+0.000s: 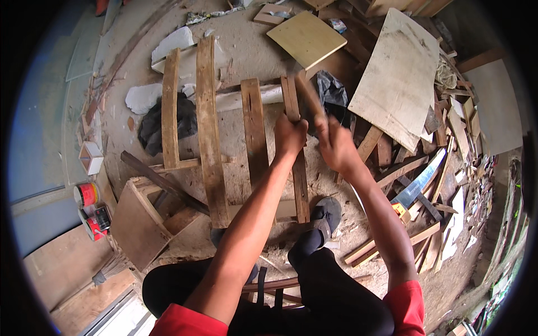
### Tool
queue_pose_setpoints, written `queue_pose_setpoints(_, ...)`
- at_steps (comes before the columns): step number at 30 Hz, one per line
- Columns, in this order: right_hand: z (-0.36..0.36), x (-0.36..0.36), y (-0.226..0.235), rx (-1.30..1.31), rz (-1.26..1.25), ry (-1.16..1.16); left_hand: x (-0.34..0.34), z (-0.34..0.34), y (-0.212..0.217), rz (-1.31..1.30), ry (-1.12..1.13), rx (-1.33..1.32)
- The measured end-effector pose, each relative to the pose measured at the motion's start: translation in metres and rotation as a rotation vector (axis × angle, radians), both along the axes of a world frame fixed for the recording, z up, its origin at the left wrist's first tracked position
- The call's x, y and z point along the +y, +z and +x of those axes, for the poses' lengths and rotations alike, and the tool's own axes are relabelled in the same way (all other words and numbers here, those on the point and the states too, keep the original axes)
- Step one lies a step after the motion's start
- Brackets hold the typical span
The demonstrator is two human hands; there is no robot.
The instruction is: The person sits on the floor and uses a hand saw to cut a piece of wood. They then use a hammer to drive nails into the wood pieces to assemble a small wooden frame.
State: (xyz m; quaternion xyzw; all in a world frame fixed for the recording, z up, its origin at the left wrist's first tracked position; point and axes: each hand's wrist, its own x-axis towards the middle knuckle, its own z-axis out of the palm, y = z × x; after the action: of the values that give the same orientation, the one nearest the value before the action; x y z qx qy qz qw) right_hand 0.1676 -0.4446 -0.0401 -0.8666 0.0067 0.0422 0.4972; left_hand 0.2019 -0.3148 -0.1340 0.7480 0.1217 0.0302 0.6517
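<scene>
My left hand (290, 134) is closed around a narrow wooden slat (301, 187), the rightmost of several slats lying lengthwise in front of me. In my right hand (338, 147) is a wooden-handled hammer (308, 94), smeared by motion, its head end near the slat's far end. To the left lie a second slat (255, 123), a longer plank (205, 101) and a shorter one (170, 112). A pale crosspiece (246, 99) runs beneath their far part. Whether any nail stands in the wood cannot be made out.
A handsaw (417, 185) lies on scrap wood at right, near a large pale board (395, 78). A square plywood piece (307, 39) is at the far side. Black plastic (168, 123), a wooden box (140, 224) and paint cans (87, 194) are at left. My shoe (327, 214) stands close to the slat.
</scene>
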Motion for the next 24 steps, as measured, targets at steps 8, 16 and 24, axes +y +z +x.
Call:
queue_pose_setpoints(8, 0.012, 0.006, 0.035, -0.123, 0.176, -0.078, 0.000, -0.001, 0.021, -0.151, -0.057, 0.197)
queue_pose_setpoints(16, -0.003, -0.012, -0.017, 0.412, 0.301, -0.239, 0.006, 0.004, -0.001, -0.009, -0.096, 0.143)
queue_pose_setpoints(24, -0.011, -0.039, -0.035, 0.260, 0.222, -0.278, 0.041, 0.020, 0.074, 0.486, -0.274, 0.124)
